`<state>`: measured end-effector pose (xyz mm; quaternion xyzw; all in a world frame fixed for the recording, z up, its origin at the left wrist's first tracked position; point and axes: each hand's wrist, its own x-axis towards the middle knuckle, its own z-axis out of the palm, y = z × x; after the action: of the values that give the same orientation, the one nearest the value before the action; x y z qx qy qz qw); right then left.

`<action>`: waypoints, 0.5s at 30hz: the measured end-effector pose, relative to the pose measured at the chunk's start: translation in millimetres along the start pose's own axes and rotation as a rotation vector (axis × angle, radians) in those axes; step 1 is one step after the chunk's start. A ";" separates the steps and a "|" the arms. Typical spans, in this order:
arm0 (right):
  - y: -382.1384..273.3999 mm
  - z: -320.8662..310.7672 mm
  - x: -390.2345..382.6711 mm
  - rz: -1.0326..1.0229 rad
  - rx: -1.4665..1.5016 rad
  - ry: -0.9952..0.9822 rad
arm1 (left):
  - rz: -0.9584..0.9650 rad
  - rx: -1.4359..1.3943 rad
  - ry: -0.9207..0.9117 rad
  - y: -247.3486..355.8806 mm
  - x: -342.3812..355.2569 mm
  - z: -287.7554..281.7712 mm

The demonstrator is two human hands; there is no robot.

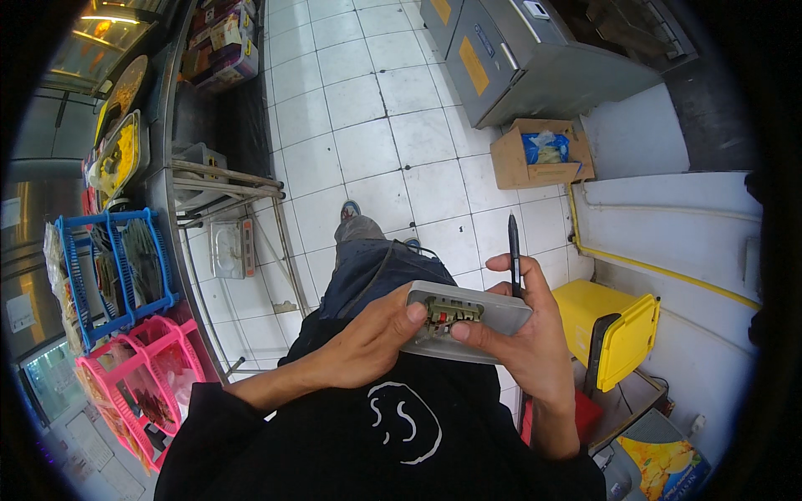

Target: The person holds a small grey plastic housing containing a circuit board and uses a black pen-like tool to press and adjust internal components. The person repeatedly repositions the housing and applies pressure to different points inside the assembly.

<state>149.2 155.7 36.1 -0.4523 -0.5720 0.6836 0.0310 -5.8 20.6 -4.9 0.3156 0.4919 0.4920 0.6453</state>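
Observation:
In front of my chest, both hands hold a shallow grey box-shaped casing (501, 314) with its open side facing up. Inside its left part sits a greenish assembly (455, 311) with a small red spot; what it is exactly is too small to tell. My left hand (376, 338) grips the left end, its thumb pressed on the assembly. The right hand (535, 338) supports the other end from beneath, its thumb reaching over the rim onto the assembly. A black pen-shaped tool (514, 250) stands upright between the right hand's fingers, tip pointing away from me.
A steel counter at left carries a blue rack (125, 309) and a pink rack (150, 351) of packets, plus a tray of yellow food (125, 154). Ahead on the tiled floor (351, 100) are a cardboard box (518, 159) and a steel cabinet (535, 71). A yellow bin (622, 334) stands right.

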 end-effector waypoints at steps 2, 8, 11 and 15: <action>-1.3 0.5 -0.6 -0.025 -0.030 0.003 | 0.002 -0.006 0.002 0.6 0.1 -0.1; -0.6 3.4 -2.6 -0.049 -0.091 0.032 | 0.004 0.014 0.036 1.0 -2.0 1.6; 3.8 6.6 -2.2 -0.042 -0.054 0.055 | -0.017 0.023 0.059 0.1 -2.1 1.6; 7.5 12.3 -4.3 -0.209 -0.292 0.209 | -0.061 -0.014 0.096 -0.4 -1.2 3.2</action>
<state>147.3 141.4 31.8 -0.4586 -0.7027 0.5356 0.0951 -2.6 19.6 -3.9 0.2722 0.5282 0.4901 0.6378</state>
